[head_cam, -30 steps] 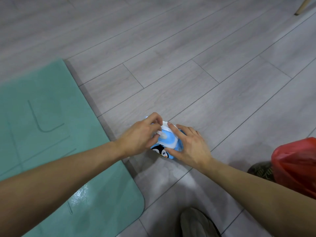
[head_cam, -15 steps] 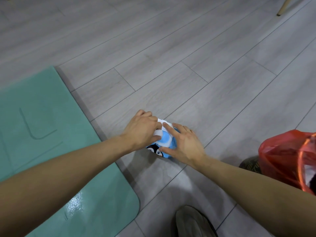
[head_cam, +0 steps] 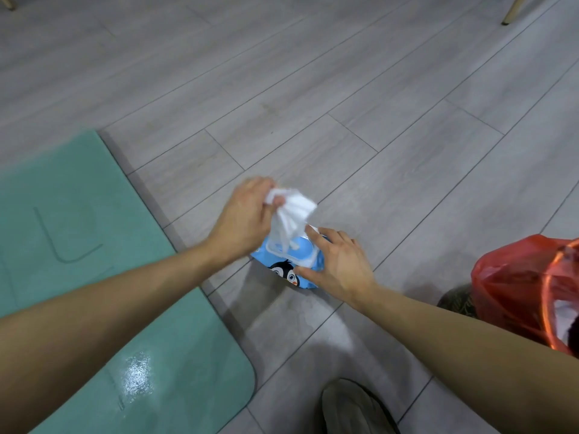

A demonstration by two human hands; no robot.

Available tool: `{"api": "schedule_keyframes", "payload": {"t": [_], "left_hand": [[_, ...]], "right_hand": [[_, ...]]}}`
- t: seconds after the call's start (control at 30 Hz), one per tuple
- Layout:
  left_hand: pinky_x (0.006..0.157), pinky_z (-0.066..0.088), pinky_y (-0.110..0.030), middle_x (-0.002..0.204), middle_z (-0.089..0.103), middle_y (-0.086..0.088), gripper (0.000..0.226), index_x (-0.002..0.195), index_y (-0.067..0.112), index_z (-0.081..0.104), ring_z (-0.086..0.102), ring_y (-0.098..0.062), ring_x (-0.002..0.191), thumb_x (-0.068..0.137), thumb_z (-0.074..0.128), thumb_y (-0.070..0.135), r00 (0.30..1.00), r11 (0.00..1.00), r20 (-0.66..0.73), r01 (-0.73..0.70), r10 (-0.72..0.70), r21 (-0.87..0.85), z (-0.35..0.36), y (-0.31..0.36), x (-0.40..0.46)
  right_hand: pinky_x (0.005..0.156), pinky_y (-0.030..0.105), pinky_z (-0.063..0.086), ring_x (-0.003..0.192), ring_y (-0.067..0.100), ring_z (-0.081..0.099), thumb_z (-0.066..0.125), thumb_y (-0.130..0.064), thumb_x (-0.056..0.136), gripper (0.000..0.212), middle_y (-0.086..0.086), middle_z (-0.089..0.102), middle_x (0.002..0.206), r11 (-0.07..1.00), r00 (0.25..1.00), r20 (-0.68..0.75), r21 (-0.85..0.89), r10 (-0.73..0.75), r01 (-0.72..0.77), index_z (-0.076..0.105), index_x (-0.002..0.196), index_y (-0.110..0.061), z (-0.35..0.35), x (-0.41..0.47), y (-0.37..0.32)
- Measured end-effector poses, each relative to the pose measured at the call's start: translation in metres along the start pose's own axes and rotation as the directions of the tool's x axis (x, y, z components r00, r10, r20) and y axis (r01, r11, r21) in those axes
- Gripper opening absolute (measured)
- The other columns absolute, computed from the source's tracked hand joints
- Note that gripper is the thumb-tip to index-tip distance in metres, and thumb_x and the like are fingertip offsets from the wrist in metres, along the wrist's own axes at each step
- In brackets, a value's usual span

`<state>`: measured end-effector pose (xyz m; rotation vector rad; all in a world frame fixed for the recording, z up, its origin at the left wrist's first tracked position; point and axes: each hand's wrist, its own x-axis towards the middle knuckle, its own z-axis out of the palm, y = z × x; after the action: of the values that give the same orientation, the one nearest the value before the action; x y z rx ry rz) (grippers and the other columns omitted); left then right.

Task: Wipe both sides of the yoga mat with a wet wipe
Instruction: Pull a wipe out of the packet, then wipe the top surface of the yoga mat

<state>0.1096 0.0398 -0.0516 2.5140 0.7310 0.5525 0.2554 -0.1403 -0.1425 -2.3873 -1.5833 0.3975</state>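
- One flat teal-green rubber yoga mat (head_cam: 78,277) lies on the grey wood-plank floor (head_cam: 313,89), off to the outer side of your left fingers; it has a rounded near corner, faint scored line markings and one wet, shiny patch close to that corner.
- Your left hand (head_cam: 241,220) has its fingers curled tight around one crumpled white wet wipe (head_cam: 289,214), pinched at its top; the sheet's lower end narrows down into the pack's opening just below those fingers.
- One soft blue plastic wet-wipe pack with a penguin picture (head_cam: 288,264) sits on the floor just beside the mat's edge, directly under both sets of fingers, its white flip lid (head_cam: 310,255) standing open.
- Your right hand (head_cam: 338,267) holds the pack: fingers spread and slightly bent over the lid, thumb pressed against the near side by the penguin.
- Beyond your right wrist, one crinkled red plastic bag (head_cam: 513,292) rests on the floor, well apart from the fingers.
- One dark shoe toe (head_cam: 351,408) shows at the bottom edge.
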Motion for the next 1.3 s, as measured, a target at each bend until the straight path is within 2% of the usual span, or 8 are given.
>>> {"api": "schedule_keyframes", "payload": {"t": [0.13, 0.33, 0.47, 0.7, 0.87, 1.0, 1.17, 1.3], "left_hand": [[0.077, 0.025, -0.026, 0.095, 0.048, -0.001, 0.018, 0.100, 0.005, 0.057, 0.042, -0.021, 0.088, 0.108, 0.054, 0.021, 0.964, 0.999, -0.261, 0.044, -0.041, 0.007, -0.054, 0.002, 0.043], [0.092, 0.041, -0.034, 0.108, 0.053, -0.002, 0.023, 0.102, 0.011, 0.067, 0.053, -0.027, 0.106, 0.102, 0.066, 0.034, 0.987, 0.986, -0.066, 0.153, -0.149, 0.059, -0.048, -0.035, 0.018], [0.065, 0.043, -0.033, 0.090, 0.069, -0.004, 0.029, 0.095, 0.013, 0.066, 0.063, -0.025, 0.079, 0.102, 0.067, 0.040, 0.937, 0.932, 0.004, 0.348, -0.349, -0.100, -0.058, -0.032, 0.013], [0.062, 0.041, -0.031, 0.074, 0.063, 0.006, 0.031, 0.088, 0.013, 0.062, 0.054, -0.014, 0.066, 0.101, 0.069, 0.040, 0.905, 0.866, 0.137, 0.426, -0.403, -0.262, -0.062, -0.028, 0.006], [0.062, 0.044, -0.027, 0.078, 0.064, 0.004, 0.026, 0.094, 0.008, 0.066, 0.056, -0.009, 0.068, 0.102, 0.071, 0.032, 0.913, 0.835, 0.176, 0.408, -0.368, -0.369, -0.080, -0.024, -0.004], [0.060, 0.052, -0.022, 0.082, 0.067, 0.000, 0.022, 0.097, 0.008, 0.068, 0.061, -0.006, 0.069, 0.100, 0.074, 0.029, 0.898, 0.815, 0.165, 0.439, -0.407, -0.379, -0.098, -0.029, -0.022], [0.059, 0.065, -0.051, 0.086, 0.062, -0.015, 0.019, 0.095, 0.009, 0.071, 0.069, -0.024, 0.073, 0.091, 0.084, 0.022, 0.771, 0.670, 0.106, 0.606, -0.628, -0.429, -0.121, -0.052, -0.061], [0.057, 0.065, -0.046, 0.081, 0.067, -0.012, 0.031, 0.104, 0.004, 0.067, 0.072, -0.024, 0.063, 0.087, 0.088, 0.021, 0.629, 0.557, 0.047, 0.719, -0.776, -0.415, -0.142, -0.060, -0.085]], "right_hand": [[0.108, 0.041, 0.043, 0.134, 0.024, 0.048, 0.059, -0.080, 0.085, 0.096, 0.000, 0.051, 0.150, 0.999, 1.000, 0.026, -0.045, 0.007, -0.006, 0.026, 0.163, -0.035, -0.002, 0.001, 0.000], [0.104, 0.039, 0.042, 0.130, 0.023, 0.051, 0.059, -0.077, 0.082, 0.094, -0.002, 0.055, 0.144, 0.996, 0.996, -0.014, -0.016, 0.084, -0.084, 0.032, 0.162, -0.035, -0.015, -0.005, 0.029], [0.110, 0.043, 0.037, 0.133, 0.020, 0.047, 0.051, -0.093, 0.074, 0.104, -0.006, 0.051, 0.146, 0.988, 0.983, -0.107, -0.024, 0.147, -0.150, 0.035, 0.158, -0.033, -0.032, -0.003, 0.041], [0.107, 0.038, 0.040, 0.126, 0.017, 0.049, 0.069, -0.066, 0.087, 0.043, -0.007, 0.062, 0.126, 0.959, 0.842, -0.527, 0.281, 0.113, 0.047, 0.077, 0.102, -0.027, -0.071, 0.033, -0.042], [0.090, 0.026, 0.053, 0.101, 0.002, 0.067, 0.082, -0.052, 0.085, 0.033, -0.016, 0.074, 0.106, 0.693, 0.996, -0.042, 0.720, 0.078, -0.024, 0.077, 0.110, -0.030, -0.086, 0.054, -0.096], [0.076, 0.031, 0.053, 0.072, 0.011, 0.065, 0.082, -0.022, 0.087, 0.012, -0.008, 0.073, 0.079, 0.551, 0.978, 0.040, 0.822, 0.204, -0.148, 0.071, 0.082, -0.025, -0.074, 0.072, -0.124], [0.079, 0.027, 0.051, 0.085, 0.012, 0.066, 0.077, -0.023, 0.086, 0.014, -0.005, 0.069, 0.091, 0.737, 0.985, -0.132, 0.675, 0.113, 0.006, 0.065, 0.085, -0.027, -0.062, 0.077, -0.166], [0.081, 0.034, 0.055, 0.084, 0.014, 0.066, 0.077, -0.026, 0.086, 0.013, -0.006, 0.068, 0.090, 0.780, 0.986, -0.167, 0.613, -0.025, 0.123, 0.065, 0.086, -0.025, -0.049, 0.078, -0.200]]}}
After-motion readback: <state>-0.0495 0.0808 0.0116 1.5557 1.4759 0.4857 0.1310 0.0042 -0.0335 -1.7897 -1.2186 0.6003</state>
